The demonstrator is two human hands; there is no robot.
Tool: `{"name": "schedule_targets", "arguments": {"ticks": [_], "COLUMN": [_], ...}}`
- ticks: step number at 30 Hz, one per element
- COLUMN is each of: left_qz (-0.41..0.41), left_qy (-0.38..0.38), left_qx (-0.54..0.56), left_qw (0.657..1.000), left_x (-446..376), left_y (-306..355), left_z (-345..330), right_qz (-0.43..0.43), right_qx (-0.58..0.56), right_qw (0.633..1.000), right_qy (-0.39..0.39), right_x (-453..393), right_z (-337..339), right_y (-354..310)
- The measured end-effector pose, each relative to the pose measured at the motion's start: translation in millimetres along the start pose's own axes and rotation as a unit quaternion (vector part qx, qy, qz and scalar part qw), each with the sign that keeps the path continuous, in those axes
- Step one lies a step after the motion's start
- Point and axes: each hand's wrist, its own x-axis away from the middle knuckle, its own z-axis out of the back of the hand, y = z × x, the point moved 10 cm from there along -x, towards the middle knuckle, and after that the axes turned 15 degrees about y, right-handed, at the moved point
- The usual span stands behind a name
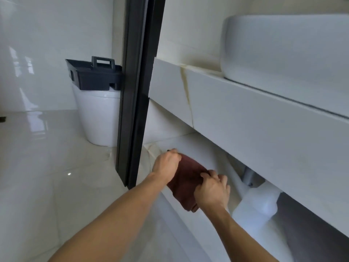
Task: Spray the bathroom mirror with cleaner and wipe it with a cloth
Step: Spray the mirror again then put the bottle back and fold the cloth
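Observation:
A folded dark red-brown cloth lies on the low white shelf under the vanity counter. My left hand grips the cloth's far left end with closed fingers. My right hand pinches its near right edge. Both forearms reach in from the bottom of the view. No mirror and no spray bottle are in sight.
A white basin sits on the thick white counter at the upper right. White drain pipes run under the counter beside my right hand. A black door frame stands just left of the shelf. Beyond it, a white toilet carries a dark grey basket.

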Motion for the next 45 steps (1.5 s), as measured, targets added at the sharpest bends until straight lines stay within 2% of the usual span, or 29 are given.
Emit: {"name": "schedule_targets", "arguments": {"ticks": [6,11,16,23,27,30,33,35,38,40,43,45], "left_qz": [-0.019,-0.015,-0.026,-0.02,0.047,0.051,0.0,-0.055,-0.03,-0.016,-0.04,-0.073], "left_qy": [-0.067,-0.132,-0.105,-0.218,-0.218,-0.2,-0.158,-0.183,-0.241,-0.217,-0.169,-0.178], "left_qx": [0.045,0.086,0.074,-0.017,-0.097,-0.133,-0.055,-0.03,-0.068,-0.091,-0.044,-0.014], "left_qw": [0.997,0.987,0.991,0.976,0.97,0.969,0.986,0.981,0.968,0.972,0.984,0.981], "left_x": [-11,4,6,8,13,2,-17,-15,-3,-7,-17,-16], "left_y": [22,28,25,15,-23,-25,1,16,3,-5,7,18], "left_z": [-56,-101,-118,-165,-161,-152,-149,-157,-170,-165,-158,-163], "right_qz": [-0.056,-0.086,-0.019,-0.006,-0.012,-0.029,-0.005,0.026,0.024,0.019,0.018,0.034], "right_qx": [0.009,0.0,0.004,0.007,0.017,0.018,0.027,0.033,0.031,0.037,0.018,0.012], "right_qw": [0.998,0.989,0.996,0.994,0.995,0.994,0.998,0.997,0.992,0.991,0.996,0.998], "right_qy": [-0.035,-0.122,-0.085,-0.105,-0.097,-0.102,-0.061,-0.068,-0.12,-0.127,-0.089,-0.051], "right_x": [-21,-16,-12,-9,0,-9,-24,-27,-20,-20,-27,-35], "right_z": [-40,-85,-100,-129,-133,-131,-122,-127,-142,-144,-133,-124], "right_y": [34,54,57,59,67,66,59,56,64,68,63,56]}}
